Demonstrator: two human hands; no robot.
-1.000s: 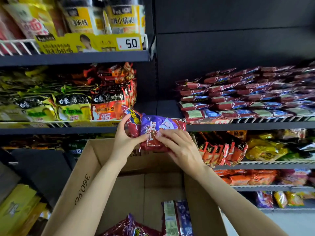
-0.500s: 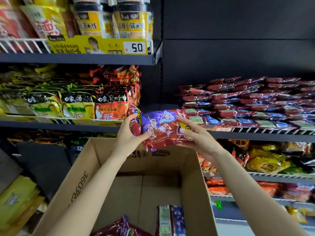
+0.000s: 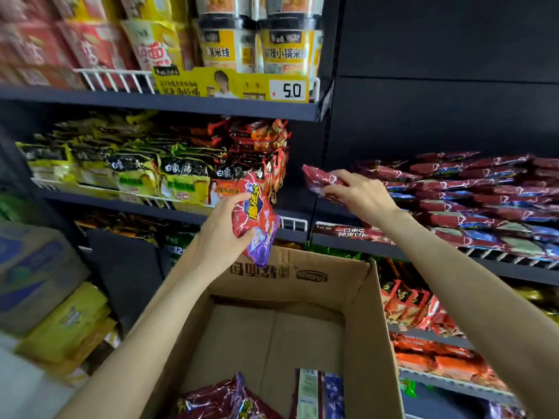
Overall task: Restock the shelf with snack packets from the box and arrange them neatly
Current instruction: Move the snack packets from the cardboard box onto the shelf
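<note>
Far left: yellow bags (image 3: 68,323) stacked low, blurred. Noodle packs (image 3: 184,179) in a row on the left mid shelf, yellow-green then orange. Cup noodles (image 3: 257,45) on the top shelf behind a yellow price strip (image 3: 233,86) marked 5.0.

Left hand (image 3: 222,228): fingers and thumb curled round a red-and-purple snack packet (image 3: 255,219), held upright above the far rim of the cardboard box (image 3: 372,343), in front of the left mid shelf edge. Apart from the other hand.

Box open, flaps up; more packets (image 3: 230,400) lying at its near end, plus two standing on edge (image 3: 320,394). Rest of the box floor bare cardboard.

Right hand (image 3: 361,196): fingers curled over a second red packet (image 3: 322,179), pinched from above, lying roughly flat, at the left end of the right shelf (image 3: 514,269). Whether this packet touches the shelf: cannot tell.

Right of that hand: stacked red packets (image 3: 472,192) in several layers on the same shelf, blue and green label ends facing forward. Below, orange-red packs (image 3: 414,306) on lower shelves, blurred toward the right edge.
</note>
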